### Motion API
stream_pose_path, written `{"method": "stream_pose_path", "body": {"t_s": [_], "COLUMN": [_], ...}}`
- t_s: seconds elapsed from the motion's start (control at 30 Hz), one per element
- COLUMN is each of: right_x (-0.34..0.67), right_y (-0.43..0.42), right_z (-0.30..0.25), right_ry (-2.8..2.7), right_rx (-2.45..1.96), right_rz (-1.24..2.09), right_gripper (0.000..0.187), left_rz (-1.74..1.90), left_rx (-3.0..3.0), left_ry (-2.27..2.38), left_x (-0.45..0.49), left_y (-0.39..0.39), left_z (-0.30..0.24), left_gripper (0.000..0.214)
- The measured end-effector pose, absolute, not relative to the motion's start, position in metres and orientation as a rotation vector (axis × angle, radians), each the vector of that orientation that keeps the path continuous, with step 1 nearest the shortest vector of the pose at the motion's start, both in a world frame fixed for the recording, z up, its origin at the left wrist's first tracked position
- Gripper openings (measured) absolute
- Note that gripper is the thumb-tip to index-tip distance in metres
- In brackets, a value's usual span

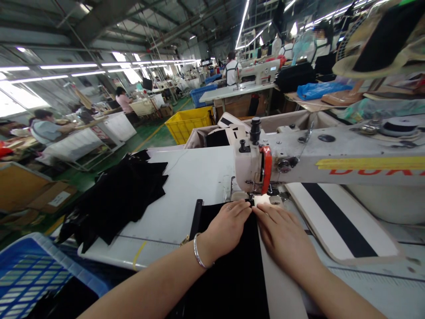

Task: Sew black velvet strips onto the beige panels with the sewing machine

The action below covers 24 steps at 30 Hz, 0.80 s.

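My left hand (229, 223), a silver bangle at its wrist, lies flat on a black fabric strip (237, 283) with its fingers stretched toward the needle area. Beside it my right hand (285, 237) rests flat on a white panel (282, 288) along the strip's right edge, fingers extended. The fingertips of both hands nearly meet just in front of the presser foot of the sewing machine (252, 164). Their fingers partly cover the seam there. A dark narrow bar (195, 217) lies left of the strip.
Black fabric pieces (133, 190) are heaped on the left of the white table (189, 173). A white panel with a black stripe (315, 212) lies under the machine arm. A blue basket (40, 252) stands at lower left, a yellow crate (189, 124) behind. Other people work farther off.
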State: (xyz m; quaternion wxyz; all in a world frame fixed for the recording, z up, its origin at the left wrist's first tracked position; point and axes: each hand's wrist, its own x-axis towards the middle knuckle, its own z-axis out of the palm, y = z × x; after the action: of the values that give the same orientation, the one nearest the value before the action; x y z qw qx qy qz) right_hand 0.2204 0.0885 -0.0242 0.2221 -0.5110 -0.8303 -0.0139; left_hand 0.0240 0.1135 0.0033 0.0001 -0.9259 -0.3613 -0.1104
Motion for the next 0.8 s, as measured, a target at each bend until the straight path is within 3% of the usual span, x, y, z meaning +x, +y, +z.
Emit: {"method": "stream_pose_path", "body": {"t_s": [0.8], "right_x": [0.2168], "right_y": [0.0858], "right_z": [-0.0182], "right_ry": [-2.322], "right_rx": [-1.43], "right_rz": [-0.064], "right_gripper": [0.043], "left_rz": [-0.51], "left_rx": [-2.875], "left_ry": [-1.238], "left_x": [0.0325], "left_y": [0.1174], "left_z": [-0.0051], "left_gripper": [0.037]}}
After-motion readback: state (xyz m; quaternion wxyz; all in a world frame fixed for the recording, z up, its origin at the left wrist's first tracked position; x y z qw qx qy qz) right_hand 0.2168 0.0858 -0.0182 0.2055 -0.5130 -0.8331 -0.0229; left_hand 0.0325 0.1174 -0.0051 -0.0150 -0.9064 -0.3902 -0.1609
